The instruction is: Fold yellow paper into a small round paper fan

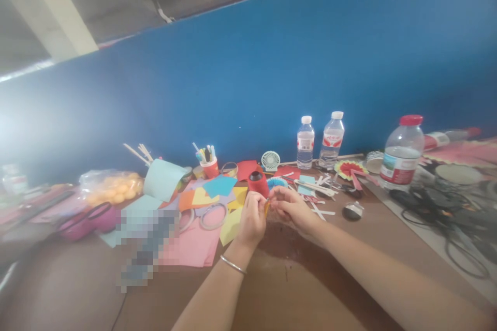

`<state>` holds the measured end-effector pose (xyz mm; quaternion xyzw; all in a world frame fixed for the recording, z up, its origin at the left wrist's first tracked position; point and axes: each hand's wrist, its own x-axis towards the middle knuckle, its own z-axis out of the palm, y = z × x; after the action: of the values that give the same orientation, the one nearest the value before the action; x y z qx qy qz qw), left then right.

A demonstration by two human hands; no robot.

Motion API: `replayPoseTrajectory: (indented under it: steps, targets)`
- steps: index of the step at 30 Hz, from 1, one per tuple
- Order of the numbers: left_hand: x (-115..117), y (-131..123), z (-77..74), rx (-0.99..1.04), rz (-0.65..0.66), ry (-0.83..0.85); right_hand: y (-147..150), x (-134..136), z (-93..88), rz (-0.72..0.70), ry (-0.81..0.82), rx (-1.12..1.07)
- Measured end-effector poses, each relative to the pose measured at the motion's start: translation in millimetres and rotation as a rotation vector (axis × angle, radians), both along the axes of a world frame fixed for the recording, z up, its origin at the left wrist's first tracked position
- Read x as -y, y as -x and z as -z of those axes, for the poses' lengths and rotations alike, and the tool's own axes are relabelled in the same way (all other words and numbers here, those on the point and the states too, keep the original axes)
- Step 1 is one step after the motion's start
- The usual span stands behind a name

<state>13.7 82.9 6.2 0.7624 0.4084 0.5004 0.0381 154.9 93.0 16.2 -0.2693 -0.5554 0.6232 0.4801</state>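
Note:
My left hand (252, 217) and my right hand (289, 206) meet above the brown table (295, 289), fingers pinched together on a small orange-yellow piece (266, 207) held between them. A thin bangle circles my left wrist. Just behind the hands stands a red spool (257, 182) with a dark top. Coloured paper sheets (217, 194) in blue, orange, yellow and pink lie left of the hands, with a clear tape ring (213, 215) on them.
Two small water bottles (305, 142) and a larger one (402, 152) stand along the blue wall. Also there: a white mini fan (271, 160), a red pen cup (210, 165), paper strips (316, 189), a pleated paper rosette (348, 168), black cables (446, 212) at right, a bag of orange balls (112, 186).

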Motion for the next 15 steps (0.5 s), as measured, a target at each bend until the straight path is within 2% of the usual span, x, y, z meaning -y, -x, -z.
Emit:
replayPoseTrajectory:
  steps: [6, 11, 15]
  targets:
    - [0.3, -2.3, 0.5, 0.037, -0.031, 0.048, -3.5, -2.9, -1.5, 0.214, -0.233, 0.243]
    - [1.9, -4.3, -2.9, 0.046, -0.07, 0.178, -8.4, -4.8, 0.9, 0.319, -0.364, 0.467]
    - [1.0, -2.3, -6.9, -0.044, -0.104, 0.25, -15.6, -11.0, 3.2, 0.34, -0.469, 0.631]
